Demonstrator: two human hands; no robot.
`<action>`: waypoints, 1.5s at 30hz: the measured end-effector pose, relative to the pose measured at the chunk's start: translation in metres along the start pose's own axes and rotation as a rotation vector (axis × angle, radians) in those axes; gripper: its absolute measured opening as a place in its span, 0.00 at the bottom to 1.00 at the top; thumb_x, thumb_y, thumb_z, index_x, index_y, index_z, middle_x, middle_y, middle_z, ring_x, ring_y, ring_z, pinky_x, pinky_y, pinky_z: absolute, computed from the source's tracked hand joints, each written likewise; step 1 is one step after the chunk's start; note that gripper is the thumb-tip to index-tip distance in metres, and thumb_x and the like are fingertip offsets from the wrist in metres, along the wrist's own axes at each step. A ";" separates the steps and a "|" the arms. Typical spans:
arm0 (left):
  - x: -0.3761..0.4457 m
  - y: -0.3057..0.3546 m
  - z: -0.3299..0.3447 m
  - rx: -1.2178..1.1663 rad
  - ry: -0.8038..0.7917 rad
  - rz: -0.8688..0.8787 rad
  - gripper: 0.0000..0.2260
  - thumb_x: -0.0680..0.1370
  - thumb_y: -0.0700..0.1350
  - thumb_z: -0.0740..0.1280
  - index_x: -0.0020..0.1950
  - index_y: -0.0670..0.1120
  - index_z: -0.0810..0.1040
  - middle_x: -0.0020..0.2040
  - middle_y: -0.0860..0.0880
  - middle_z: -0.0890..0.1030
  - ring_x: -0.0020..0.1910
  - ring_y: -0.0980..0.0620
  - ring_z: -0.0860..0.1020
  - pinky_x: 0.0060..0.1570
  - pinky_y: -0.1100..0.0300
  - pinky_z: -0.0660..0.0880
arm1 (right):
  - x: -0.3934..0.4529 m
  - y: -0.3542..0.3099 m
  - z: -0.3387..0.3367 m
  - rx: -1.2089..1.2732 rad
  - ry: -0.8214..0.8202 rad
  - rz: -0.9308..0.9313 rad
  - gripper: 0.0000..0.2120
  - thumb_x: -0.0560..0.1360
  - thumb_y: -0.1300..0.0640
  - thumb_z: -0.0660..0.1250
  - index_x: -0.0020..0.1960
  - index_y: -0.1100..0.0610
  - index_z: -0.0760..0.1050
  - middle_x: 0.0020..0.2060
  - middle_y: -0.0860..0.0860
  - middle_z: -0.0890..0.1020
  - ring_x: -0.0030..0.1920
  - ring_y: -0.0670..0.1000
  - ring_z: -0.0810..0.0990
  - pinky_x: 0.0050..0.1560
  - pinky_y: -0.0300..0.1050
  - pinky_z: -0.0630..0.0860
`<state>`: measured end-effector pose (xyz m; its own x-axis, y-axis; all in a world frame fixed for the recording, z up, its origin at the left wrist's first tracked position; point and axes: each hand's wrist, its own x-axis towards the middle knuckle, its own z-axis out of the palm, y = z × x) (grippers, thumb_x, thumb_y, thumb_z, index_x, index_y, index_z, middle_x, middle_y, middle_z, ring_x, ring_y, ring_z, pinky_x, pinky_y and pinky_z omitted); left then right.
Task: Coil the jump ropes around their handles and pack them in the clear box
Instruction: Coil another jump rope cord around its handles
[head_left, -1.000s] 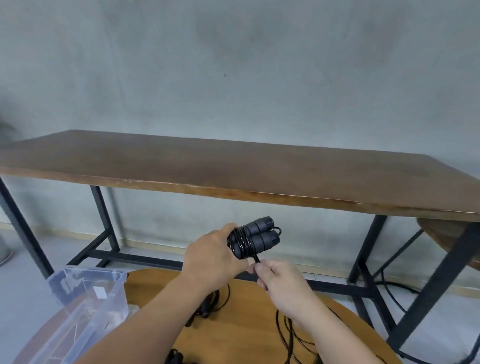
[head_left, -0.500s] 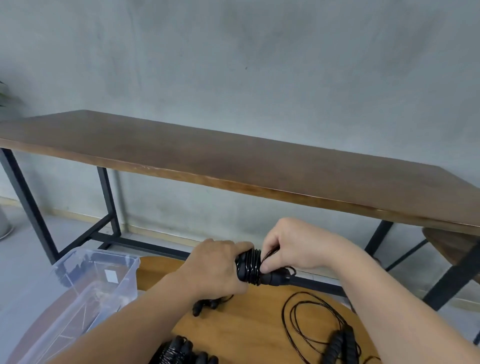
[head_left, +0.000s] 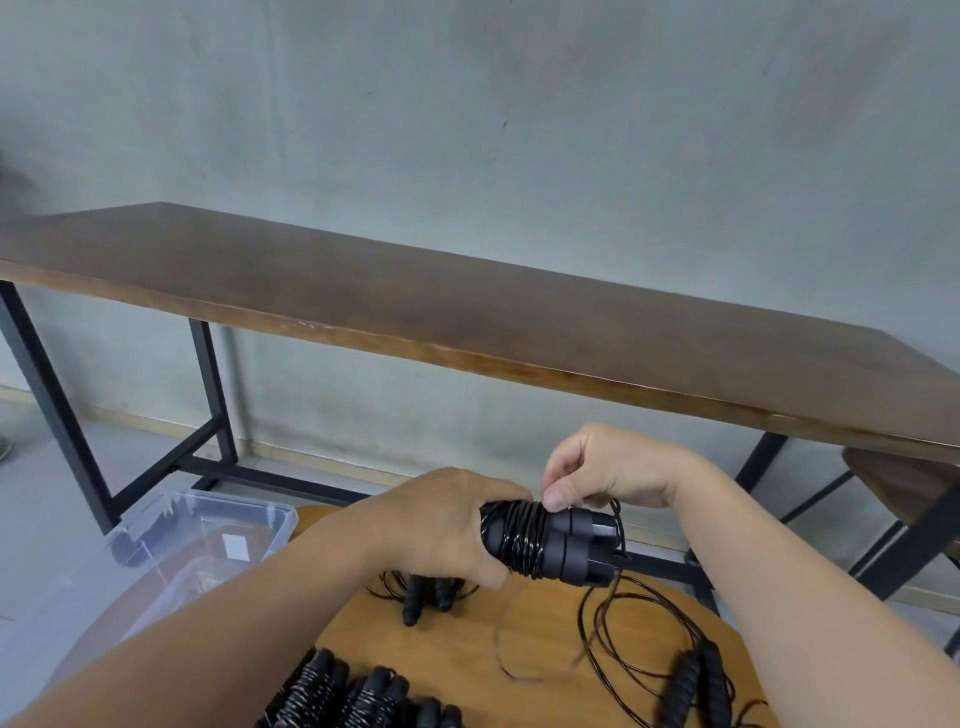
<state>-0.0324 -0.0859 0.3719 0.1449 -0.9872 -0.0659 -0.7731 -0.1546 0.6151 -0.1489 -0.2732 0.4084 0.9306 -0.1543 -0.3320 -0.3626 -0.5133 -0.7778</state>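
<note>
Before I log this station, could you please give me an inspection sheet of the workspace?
Surface: round wooden table, partly visible.
Job's things: held jump rope, cord wound round both handles; coiled ropes at near edge; loose rope uncoiled; another rope beneath left hand; clear box at left.
Clutter: nothing seen.
Grips: left hand grips handles; right hand pinches cord.
Cables: nothing seen.
Surroundings: long dark table, grey wall.

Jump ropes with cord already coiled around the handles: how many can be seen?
3: one held in both hands; two on the round table's near edge. More may be hidden beyond the frame.
</note>
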 end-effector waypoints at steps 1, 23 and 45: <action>-0.002 -0.002 -0.001 -0.034 -0.017 0.013 0.15 0.68 0.48 0.74 0.50 0.60 0.76 0.37 0.57 0.79 0.37 0.60 0.76 0.38 0.62 0.73 | 0.004 0.003 0.003 0.045 -0.005 0.000 0.11 0.62 0.49 0.82 0.37 0.53 0.84 0.32 0.50 0.79 0.33 0.47 0.73 0.35 0.40 0.68; 0.033 -0.023 0.003 -0.253 0.374 -0.131 0.15 0.65 0.54 0.73 0.50 0.60 0.78 0.40 0.56 0.81 0.40 0.56 0.78 0.44 0.55 0.76 | 0.027 0.035 0.086 0.709 0.603 -0.035 0.12 0.83 0.55 0.59 0.46 0.61 0.73 0.30 0.50 0.70 0.27 0.45 0.60 0.28 0.39 0.57; 0.054 0.004 0.024 0.632 0.228 -0.234 0.16 0.71 0.60 0.63 0.56 0.56 0.69 0.44 0.54 0.75 0.40 0.51 0.73 0.50 0.55 0.68 | -0.030 -0.011 0.023 -0.815 0.309 0.084 0.07 0.75 0.54 0.69 0.45 0.56 0.85 0.39 0.51 0.84 0.39 0.52 0.82 0.41 0.48 0.82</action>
<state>-0.0425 -0.1413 0.3522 0.4234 -0.9034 0.0679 -0.9059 -0.4226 0.0267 -0.1744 -0.2434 0.4149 0.9172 -0.3799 -0.1201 -0.3915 -0.9153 -0.0946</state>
